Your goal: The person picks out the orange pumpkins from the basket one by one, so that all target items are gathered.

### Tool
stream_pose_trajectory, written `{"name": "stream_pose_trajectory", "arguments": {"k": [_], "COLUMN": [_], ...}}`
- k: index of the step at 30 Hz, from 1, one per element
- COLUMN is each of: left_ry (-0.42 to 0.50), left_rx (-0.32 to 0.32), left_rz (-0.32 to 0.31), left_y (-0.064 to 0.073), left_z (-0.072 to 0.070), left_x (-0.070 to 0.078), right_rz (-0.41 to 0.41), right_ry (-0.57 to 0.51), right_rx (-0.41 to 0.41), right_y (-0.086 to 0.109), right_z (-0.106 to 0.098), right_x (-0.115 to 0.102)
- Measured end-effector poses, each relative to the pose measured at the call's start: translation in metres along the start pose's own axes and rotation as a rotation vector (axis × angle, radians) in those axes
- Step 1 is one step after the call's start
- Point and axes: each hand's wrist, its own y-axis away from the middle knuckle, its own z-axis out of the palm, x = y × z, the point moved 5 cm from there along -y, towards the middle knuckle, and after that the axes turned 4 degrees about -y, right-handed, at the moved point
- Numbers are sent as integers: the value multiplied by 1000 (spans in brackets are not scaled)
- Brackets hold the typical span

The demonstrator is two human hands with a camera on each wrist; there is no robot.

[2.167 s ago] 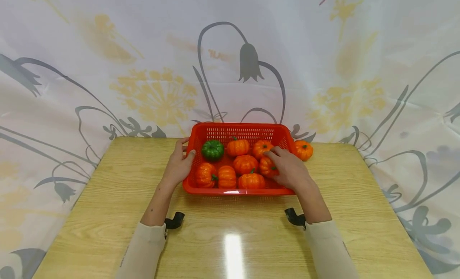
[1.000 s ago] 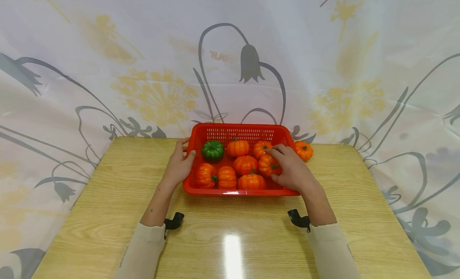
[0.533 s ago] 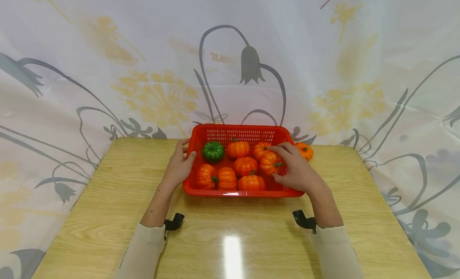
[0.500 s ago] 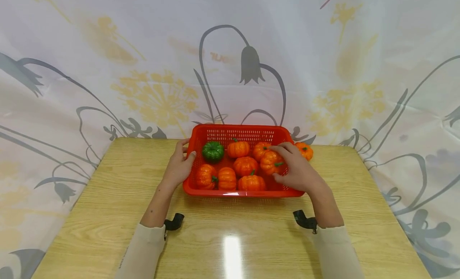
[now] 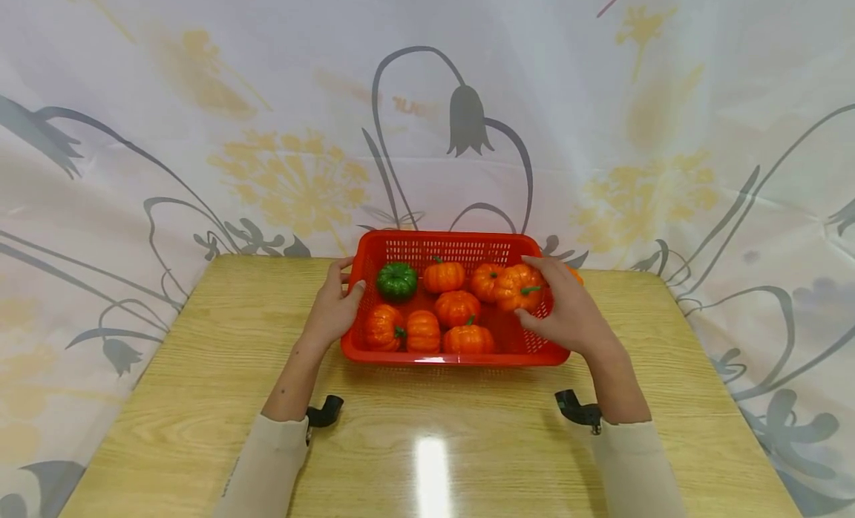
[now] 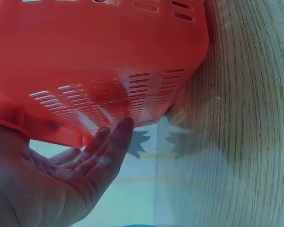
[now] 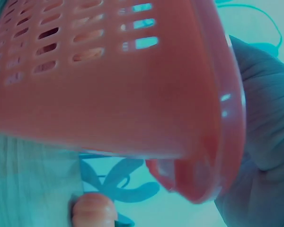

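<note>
A red plastic basket (image 5: 454, 358) with slotted walls holds several small orange pumpkins (image 5: 457, 309) and one dark green pumpkin (image 5: 397, 282). My left hand (image 5: 334, 303) grips the basket's left rim, thumb over the edge; in the left wrist view, its fingers lie along the slotted outer wall (image 6: 109, 94). At the right end, my right hand (image 5: 568, 306) holds an orange pumpkin (image 5: 517, 288) between thumb and fingers, its green stem facing right. That pumpkin overlaps its orange neighbour (image 5: 484, 280). In the right wrist view, the basket wall hides the held pumpkin.
Another orange pumpkin (image 7: 93, 210) lies on the table outside the basket's right end, mostly behind my right hand in the head view. The wooden table (image 5: 220, 355) ends at a floral-printed curtain (image 5: 287, 95) close behind the basket.
My right hand has moved right with the orange pumpkin, which now looks larger and sits nearer the basket's right wall. The hand now covers most of the outside pumpkin. My left hand stays put.
</note>
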Motion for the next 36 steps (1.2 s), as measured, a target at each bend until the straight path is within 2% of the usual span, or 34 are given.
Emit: {"name": "stream_pose_trajectory", "arguments": {"k": [8,21,36], "left_ry": [-4,-7,-9], "left_rx": [5,6,11], "left_rz": [3,3,0], "left_y": [-1,-1,-2], "left_z": [0,-1,0], "left_x": [-1,-2,-4], "right_rz": [63,71,164], "right_ry": [-88,-182,-180], "right_rx": [102,213,337], "right_y": [3,12,20], "right_z": [-8,-21,-40], "right_x": [12,28,44]}}
